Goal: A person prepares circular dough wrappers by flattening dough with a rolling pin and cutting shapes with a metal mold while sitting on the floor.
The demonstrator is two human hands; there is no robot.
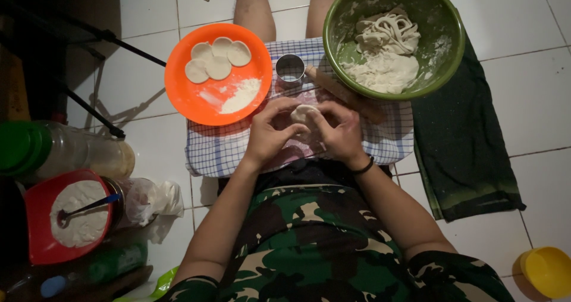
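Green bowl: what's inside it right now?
The green bowl holds a lump of white dough with cut dough strips piled on it, and flour dusting the wall. The bowl's bottom beneath the dough is covered.

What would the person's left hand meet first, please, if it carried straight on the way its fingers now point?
The left hand points up and right, so it would likely first meet the metal ring cutter on the checked cloth, beyond the dough piece it holds; depth is unclear.
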